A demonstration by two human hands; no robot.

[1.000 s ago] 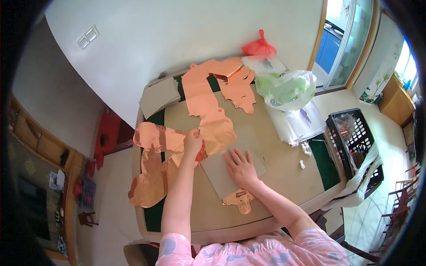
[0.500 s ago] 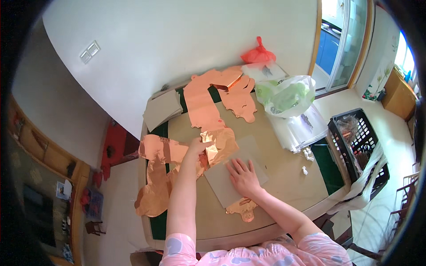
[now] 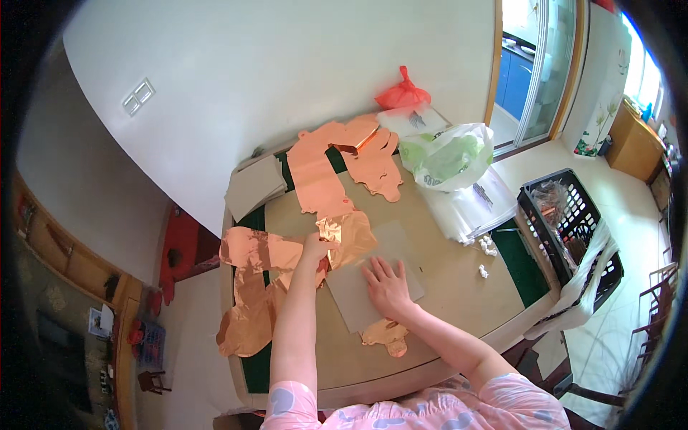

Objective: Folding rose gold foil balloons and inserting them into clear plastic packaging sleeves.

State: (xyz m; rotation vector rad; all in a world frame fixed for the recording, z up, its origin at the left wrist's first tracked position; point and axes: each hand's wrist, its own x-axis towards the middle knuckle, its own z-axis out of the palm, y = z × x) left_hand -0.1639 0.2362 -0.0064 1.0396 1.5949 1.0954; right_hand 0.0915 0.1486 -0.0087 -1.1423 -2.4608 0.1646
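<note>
My right hand [image 3: 389, 289] lies flat with fingers spread on a grey cardboard sheet [image 3: 345, 299] near the table's front. From under that sheet's near edge sticks out the end of a shiny copper-coloured foil balloon [image 3: 388, 340], uninflated. At the sheet's far left corner, my left hand [image 3: 316, 248] is closed on a crinkled copper foil balloon [image 3: 356, 240]; its fingertips are partly hidden. More flat foil balloons [image 3: 315, 168] stretch away toward the wall, and others [image 3: 247, 315] lie left of my left forearm.
A stack of grey cardboard sheets [image 3: 254, 188] sits at the back left. On the right are a white-green plastic bag [image 3: 451, 161], clear plastic sleeves [image 3: 473, 208], white scraps [image 3: 484, 271] and a black crate [image 3: 566, 204]. A red bag [image 3: 403, 94] stands by the wall.
The whole view has shifted slightly. My left hand has moved a little on the foil, whose bright crinkled part has changed shape; my right hand stays flat on the cardboard.
</note>
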